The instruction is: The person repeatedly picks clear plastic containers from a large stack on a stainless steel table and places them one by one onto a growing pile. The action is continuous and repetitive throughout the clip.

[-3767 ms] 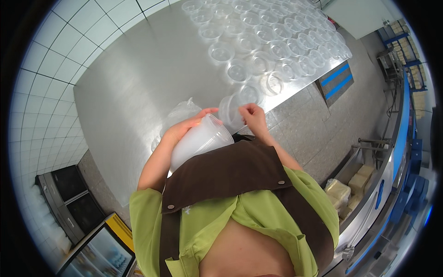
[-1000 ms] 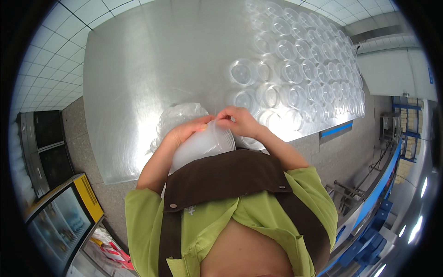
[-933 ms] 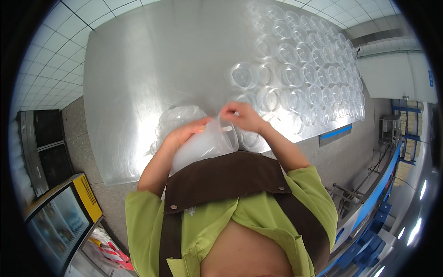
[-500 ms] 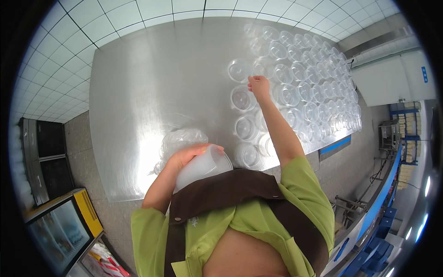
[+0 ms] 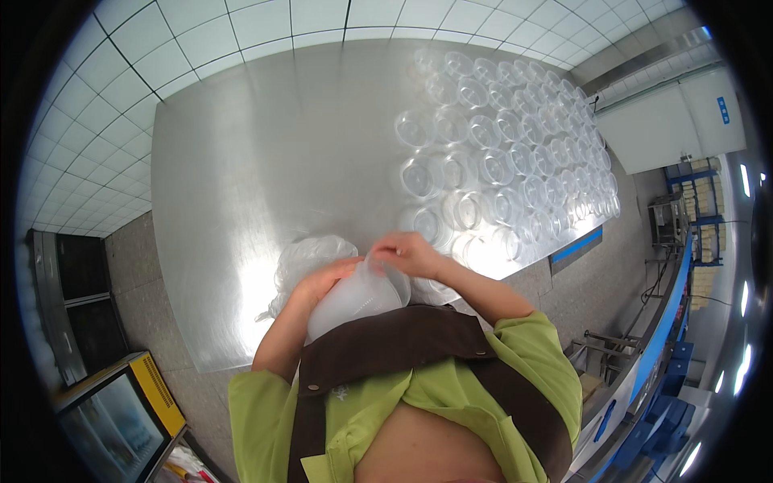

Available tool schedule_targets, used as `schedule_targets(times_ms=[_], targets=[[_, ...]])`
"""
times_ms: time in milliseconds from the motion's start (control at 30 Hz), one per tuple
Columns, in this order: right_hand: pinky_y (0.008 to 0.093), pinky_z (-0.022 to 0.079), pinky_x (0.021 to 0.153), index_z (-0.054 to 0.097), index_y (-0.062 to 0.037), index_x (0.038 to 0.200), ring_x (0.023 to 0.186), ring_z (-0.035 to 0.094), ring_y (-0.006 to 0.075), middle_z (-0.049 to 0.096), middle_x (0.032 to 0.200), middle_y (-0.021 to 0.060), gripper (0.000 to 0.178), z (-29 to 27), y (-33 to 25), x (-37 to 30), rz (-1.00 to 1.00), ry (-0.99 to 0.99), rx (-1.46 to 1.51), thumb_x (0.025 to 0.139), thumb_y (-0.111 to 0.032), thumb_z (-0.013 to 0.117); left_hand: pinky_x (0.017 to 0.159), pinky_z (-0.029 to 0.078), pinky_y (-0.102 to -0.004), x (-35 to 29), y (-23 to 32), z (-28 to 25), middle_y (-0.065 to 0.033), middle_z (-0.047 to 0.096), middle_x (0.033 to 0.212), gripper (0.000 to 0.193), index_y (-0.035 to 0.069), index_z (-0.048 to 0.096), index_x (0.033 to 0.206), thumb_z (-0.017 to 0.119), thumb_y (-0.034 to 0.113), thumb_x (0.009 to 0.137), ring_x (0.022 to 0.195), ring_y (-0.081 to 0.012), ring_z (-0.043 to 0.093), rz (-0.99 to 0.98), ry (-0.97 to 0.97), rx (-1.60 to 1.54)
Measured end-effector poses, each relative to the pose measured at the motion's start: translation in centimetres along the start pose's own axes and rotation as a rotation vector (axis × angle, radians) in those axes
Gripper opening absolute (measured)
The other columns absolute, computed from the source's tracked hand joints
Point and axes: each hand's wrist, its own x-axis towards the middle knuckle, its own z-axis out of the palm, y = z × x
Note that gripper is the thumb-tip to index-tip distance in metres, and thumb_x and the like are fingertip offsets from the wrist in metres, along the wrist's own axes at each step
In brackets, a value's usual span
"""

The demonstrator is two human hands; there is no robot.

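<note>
A nested stack of translucent plastic bowls (image 5: 354, 306) lies on its side against my brown apron. My left hand (image 5: 328, 278) is wrapped round its far side. My right hand (image 5: 409, 255) has its fingers pinched together at the stack's upper edge, close to my left fingertips; the exact edge they grip is partly hidden. Just beyond my left hand a crumpled clear plastic bag (image 5: 310, 256) rests on the steel table. To the right, several rows of clear round bowls (image 5: 418, 178) stand on the tabletop, the nearest ones partly behind my right forearm.
The large steel table (image 5: 266, 145) meets a white tiled wall (image 5: 266, 20) at its far side. A yellow-sided glass-door cooler (image 5: 121, 419) stands on the floor at lower left. Metal equipment and shelving (image 5: 699, 233) are at the right.
My right hand has come back from the rows of bowls to the stack at my apron. My left hand keeps its hold on the stack.
</note>
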Motion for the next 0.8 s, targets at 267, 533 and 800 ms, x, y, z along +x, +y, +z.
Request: schedule_targets(times_ms=[267,533,800], targets=[[0.0250,0.050,0.048,0.059,0.0070,0.088,0.058,0.062,0.0140,0.062,0.068,0.0093,0.022,-13.7,9.1,19.4,0.398,0.666,0.316,0.082,-0.014,0.062,0.103,0.036,-0.0358,-0.6,2.8,0.8,-0.0152,0.049,0.132,0.063,-0.001,0.040,0.135,0.059,0.033,0.086,0.121,-0.0238,0.048,-0.013,-0.017,-0.099],[0.0257,0.048,0.046,0.061,0.0054,0.094,0.056,0.060,0.0135,0.062,0.070,0.0077,0.024,-14.1,11.6,21.7,0.446,0.767,0.133,0.082,-0.015,0.064,0.108,0.028,-0.0373,0.5,2.9,-0.1,-0.0171,0.040,0.140,0.076,-0.001,0.031,0.140,0.062,0.038,0.083,0.129,-0.0269,0.039,0.014,-0.170,-0.179],[0.0368,0.051,0.068,0.062,-0.0107,0.102,0.078,0.061,0.0289,0.060,0.085,0.0101,0.021,1.4,1.9,4.0,-0.382,-0.370,-0.183,0.082,-0.019,0.064,0.102,0.036,-0.0355,1.1,0.2,-2.5,-0.0141,0.051,0.129,0.063,0.000,0.042,0.133,0.062,0.032,0.082,0.119,-0.0240,0.048,-0.094,0.080,-0.166]])
